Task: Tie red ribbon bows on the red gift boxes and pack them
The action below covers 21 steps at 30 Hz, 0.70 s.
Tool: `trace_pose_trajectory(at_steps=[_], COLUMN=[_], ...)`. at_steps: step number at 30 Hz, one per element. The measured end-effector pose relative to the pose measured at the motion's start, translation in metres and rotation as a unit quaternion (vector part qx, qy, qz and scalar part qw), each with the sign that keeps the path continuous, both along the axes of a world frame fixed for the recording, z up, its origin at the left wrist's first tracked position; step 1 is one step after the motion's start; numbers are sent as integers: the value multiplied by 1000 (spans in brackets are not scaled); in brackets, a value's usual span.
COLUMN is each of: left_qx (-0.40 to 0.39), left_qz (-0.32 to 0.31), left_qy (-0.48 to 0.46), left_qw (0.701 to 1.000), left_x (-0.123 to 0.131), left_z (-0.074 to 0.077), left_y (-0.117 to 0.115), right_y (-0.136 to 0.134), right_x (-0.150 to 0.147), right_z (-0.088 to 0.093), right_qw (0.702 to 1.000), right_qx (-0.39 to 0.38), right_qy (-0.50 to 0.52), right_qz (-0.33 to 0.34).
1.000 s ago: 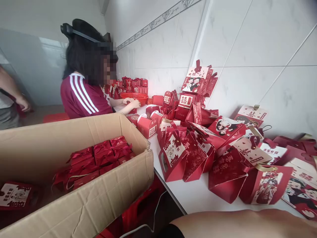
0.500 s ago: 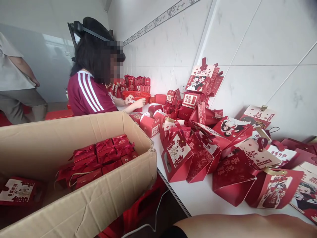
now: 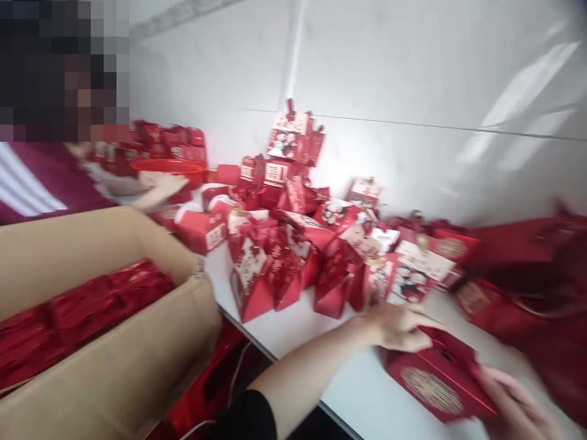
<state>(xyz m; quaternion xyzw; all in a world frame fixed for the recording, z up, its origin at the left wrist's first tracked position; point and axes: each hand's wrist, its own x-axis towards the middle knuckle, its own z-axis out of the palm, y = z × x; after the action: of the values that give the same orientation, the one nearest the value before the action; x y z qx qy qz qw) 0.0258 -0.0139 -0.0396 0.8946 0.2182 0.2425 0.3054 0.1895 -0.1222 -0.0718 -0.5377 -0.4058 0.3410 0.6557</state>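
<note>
The picture is blurred by motion. My left hand (image 3: 400, 327) rests on the top left of a flat red gift box with a gold round emblem (image 3: 435, 382) that lies on the white table (image 3: 293, 330); its fingers curl over the box's edge. My right hand (image 3: 513, 406) is at the box's lower right corner, fingers smeared but touching it. Behind the box stands a heap of red paper gift bags (image 3: 284, 269).
An open cardboard carton (image 3: 114, 366) with several red ribboned boxes (image 3: 77, 311) sits at the left. A person in a maroon striped shirt (image 3: 32, 183) works beyond it near a red basket (image 3: 169, 166). White tiled wall behind. More red bags (image 3: 527, 275) at the right.
The view has swung right and down. Both my hands have come into view and now hold a flat red box on the table; before, only my forearm showed.
</note>
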Motion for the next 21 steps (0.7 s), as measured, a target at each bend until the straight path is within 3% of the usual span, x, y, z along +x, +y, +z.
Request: trace_pose_trajectory(at_steps=[2, 4, 8, 13, 18, 19, 21], left_qx=[9, 13, 14, 30, 22, 21, 21], left_qz=[2, 3, -20, -37, -51, -49, -45], left_qy=[-18, -37, -74, -99, -92, -90, -85], left_qw=[1000, 999, 997, 994, 994, 995, 995], left_x=[-4, -4, -1, -15, -47, -53, -59], left_z=[1, 0, -2, 2, 3, 3, 4], left_y=[1, 5, 9, 4, 0, 0, -2], right_y=[-9, -9, -2, -6, -24, -26, -27], right_x=[-1, -8, -18, -26, -30, -24, -4], right_z=[7, 13, 17, 8, 12, 15, 17], right_qw=[997, 993, 992, 990, 982, 979, 967], right_qx=[-32, -10, 29, 73, 70, 73, 76], right_qy=[77, 117, 119, 95, -53, -109, -232], right_qz=[-4, 7, 31, 69, 165, 154, 70])
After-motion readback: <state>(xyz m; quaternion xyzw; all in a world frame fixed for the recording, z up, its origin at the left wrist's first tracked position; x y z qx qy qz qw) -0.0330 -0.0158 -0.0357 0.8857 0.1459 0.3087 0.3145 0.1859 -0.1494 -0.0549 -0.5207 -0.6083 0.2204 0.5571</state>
